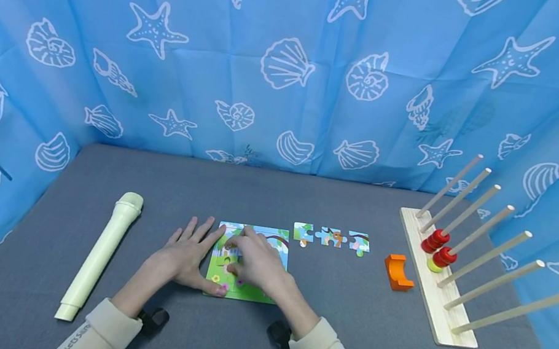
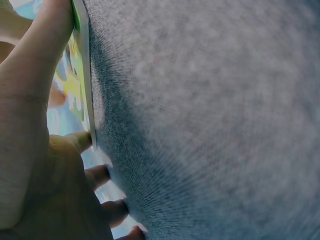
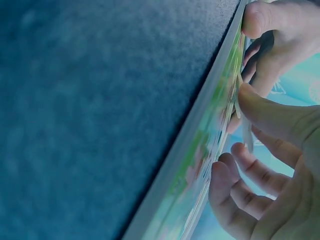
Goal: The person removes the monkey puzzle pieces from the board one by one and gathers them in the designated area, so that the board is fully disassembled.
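As we look down from the head, we see the puzzle board (image 1: 258, 295) on the grey table (image 1: 205, 342), with the left hand (image 1: 188, 258) spread along its left side and the right hand (image 1: 261, 262) curved over its middle. Right of the board we find three loose pieces (image 1: 331, 237), then an orange arch block (image 1: 396, 277) and a wooden peg rack (image 1: 433, 292); left of it lies a pale green microphone (image 1: 100, 258). From the left wrist, we see that hand's fingers apart, thumb resting on the board's edge and the nearest fingertip touching it. From the right wrist, we see thumb and fingers pinching a thin puzzle piece (image 3: 247, 132), tilted up against the board's face.
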`<move>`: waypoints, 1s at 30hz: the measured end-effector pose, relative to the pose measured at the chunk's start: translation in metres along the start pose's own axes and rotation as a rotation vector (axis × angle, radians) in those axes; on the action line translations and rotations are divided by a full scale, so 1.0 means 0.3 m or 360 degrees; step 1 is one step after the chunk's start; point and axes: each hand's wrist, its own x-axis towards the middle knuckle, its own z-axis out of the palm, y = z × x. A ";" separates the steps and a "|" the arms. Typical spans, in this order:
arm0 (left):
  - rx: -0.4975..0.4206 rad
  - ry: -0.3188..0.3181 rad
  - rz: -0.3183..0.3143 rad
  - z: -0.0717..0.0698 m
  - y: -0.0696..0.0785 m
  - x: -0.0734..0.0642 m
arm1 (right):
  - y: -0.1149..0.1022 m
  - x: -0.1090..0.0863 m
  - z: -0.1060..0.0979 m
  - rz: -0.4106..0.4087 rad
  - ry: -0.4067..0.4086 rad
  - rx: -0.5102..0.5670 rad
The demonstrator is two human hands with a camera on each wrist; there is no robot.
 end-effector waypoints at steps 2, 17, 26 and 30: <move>0.0002 0.0001 0.0001 0.001 -0.002 0.001 | 0.001 -0.001 -0.002 -0.0004 0.0014 0.0012; 0.0002 -0.0003 0.0002 0.002 0.000 0.000 | 0.006 -0.004 -0.004 0.0008 -0.0012 -0.0030; -0.0021 -0.0017 0.0014 -0.001 0.001 -0.001 | 0.021 -0.024 -0.035 -0.0009 0.0018 0.0026; -0.0019 -0.0027 0.0016 -0.001 0.001 0.000 | 0.033 -0.039 -0.061 0.0001 0.0045 0.0079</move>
